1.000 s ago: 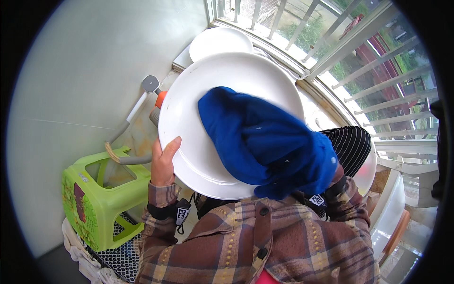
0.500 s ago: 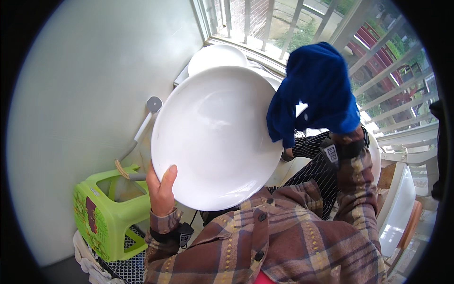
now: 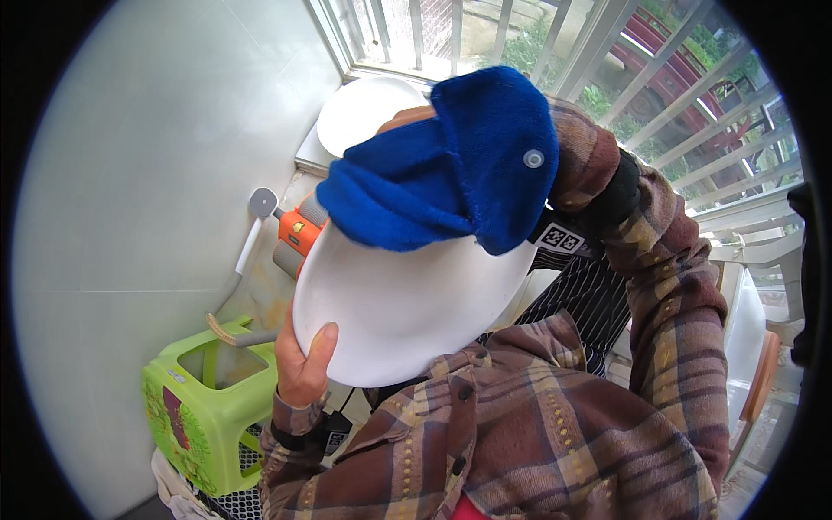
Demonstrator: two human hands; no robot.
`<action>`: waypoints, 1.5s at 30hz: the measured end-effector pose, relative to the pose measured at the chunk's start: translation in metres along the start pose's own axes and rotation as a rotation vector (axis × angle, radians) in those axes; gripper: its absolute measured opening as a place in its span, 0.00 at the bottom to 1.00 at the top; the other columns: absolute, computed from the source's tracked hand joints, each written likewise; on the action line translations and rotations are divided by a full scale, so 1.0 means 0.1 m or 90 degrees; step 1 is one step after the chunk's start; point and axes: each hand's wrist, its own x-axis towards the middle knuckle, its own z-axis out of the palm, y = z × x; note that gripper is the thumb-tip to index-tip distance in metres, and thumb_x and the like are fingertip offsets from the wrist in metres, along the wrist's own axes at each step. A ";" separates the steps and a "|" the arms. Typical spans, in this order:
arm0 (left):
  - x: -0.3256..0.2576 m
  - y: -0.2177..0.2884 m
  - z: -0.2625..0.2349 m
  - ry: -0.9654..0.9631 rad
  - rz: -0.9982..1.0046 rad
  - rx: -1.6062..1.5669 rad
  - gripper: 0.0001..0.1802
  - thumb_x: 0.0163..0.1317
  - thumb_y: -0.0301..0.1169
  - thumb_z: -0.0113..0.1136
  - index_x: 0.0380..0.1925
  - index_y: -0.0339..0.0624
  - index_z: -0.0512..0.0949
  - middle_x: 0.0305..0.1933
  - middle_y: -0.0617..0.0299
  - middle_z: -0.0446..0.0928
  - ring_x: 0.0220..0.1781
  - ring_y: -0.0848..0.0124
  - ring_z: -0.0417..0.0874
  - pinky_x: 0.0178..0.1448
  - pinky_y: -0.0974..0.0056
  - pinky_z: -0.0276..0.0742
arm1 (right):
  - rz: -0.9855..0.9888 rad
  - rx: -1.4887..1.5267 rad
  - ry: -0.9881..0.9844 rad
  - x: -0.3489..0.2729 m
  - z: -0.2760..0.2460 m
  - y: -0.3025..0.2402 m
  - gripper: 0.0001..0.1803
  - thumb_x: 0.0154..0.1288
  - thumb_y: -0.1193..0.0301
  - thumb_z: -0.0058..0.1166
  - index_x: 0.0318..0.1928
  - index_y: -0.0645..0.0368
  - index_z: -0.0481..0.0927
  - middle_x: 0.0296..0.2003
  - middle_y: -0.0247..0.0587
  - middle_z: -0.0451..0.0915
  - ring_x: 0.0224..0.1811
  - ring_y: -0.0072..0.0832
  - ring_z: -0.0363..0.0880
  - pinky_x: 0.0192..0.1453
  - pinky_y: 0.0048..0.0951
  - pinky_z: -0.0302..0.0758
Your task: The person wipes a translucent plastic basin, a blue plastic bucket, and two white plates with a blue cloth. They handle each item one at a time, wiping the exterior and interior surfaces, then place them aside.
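A large white plate (image 3: pixel 390 303) is tilted in front of my chest. My left hand (image 3: pixel 303 362) grips its lower left rim, thumb on the face and the other fingers behind. A blue cloth (image 3: pixel 494 147) with a small clear snap lies over the plate's far edge and upper part. My right hand (image 3: pixel 407 118) is mostly covered by this cloth; a bit of it shows beyond the cloth at the far side. The cloth hangs from that hand and hides its fingertips.
Another white plate (image 3: pixel 360 108) rests in the corner by the barred window. A green plastic stool (image 3: pixel 208 407) stands at the lower left. Between wall and plate are an orange-and-grey device (image 3: pixel 297 234) and a white hose with a round grey head (image 3: pixel 263 204).
My right hand has swung left with the blue cloth, from beside the plate to over its far part. The plate has tipped, and the orange-and-grey device has come into view.
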 end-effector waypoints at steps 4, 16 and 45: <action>-0.21 -0.19 -0.16 0.060 -0.009 0.017 0.24 0.63 0.25 0.52 0.59 0.25 0.65 0.53 0.49 0.75 0.52 0.67 0.76 0.56 0.64 0.70 | 0.002 0.007 -0.007 -0.20 -0.11 0.10 0.36 0.67 0.56 0.55 0.70 0.55 0.58 0.63 0.49 0.67 0.62 0.36 0.70 0.67 0.32 0.68; -0.47 -0.82 -0.22 0.386 -0.062 -0.256 0.31 0.61 0.27 0.52 0.64 0.30 0.58 0.58 0.44 0.69 0.55 0.59 0.75 0.57 0.58 0.75 | -0.025 0.381 -0.115 -1.11 1.42 1.45 0.35 0.68 0.55 0.53 0.69 0.54 0.59 0.63 0.48 0.67 0.62 0.35 0.70 0.67 0.32 0.67; 0.40 -0.40 -0.58 0.193 0.108 -0.315 0.14 0.68 0.37 0.52 0.38 0.35 0.76 0.38 0.60 0.79 0.38 0.70 0.82 0.42 0.61 0.81 | -0.268 -0.070 -0.071 -1.22 1.03 -0.32 0.30 0.60 0.61 0.61 0.60 0.59 0.69 0.53 0.47 0.75 0.53 0.37 0.76 0.58 0.33 0.73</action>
